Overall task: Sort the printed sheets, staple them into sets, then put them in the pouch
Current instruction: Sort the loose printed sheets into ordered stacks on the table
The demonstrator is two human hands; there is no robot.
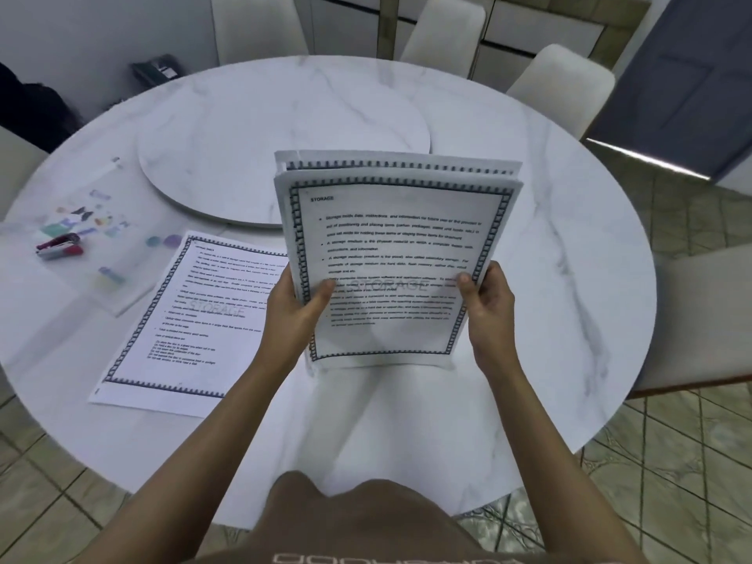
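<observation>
The stack of printed sheets [394, 258] is held up off the table, tilted back, its pages thin white paper with a dark chain-like border and blurred lines of black text under the heading "STORAGE". The top edges are fanned unevenly. The left hand [295, 307] takes the lower left edge, its grip closed on the paper with the thumb across the front. The right hand [486, 303] pinches the lower right edge the same way.

A loose sheet [191, 319] with the same border lies flat on the table to the left. Beyond it rests a translucent plastic pouch [81, 254] dotted with small coloured shapes. A red and silver stapler [59, 246] lies on or in it; I cannot tell which.

The table [569, 278] is round, smooth white marble with grey veins, bearing a matching round turntable [285, 132]. Pale upholstered chairs [561, 83] ring it above a tiled floor [671, 462].
</observation>
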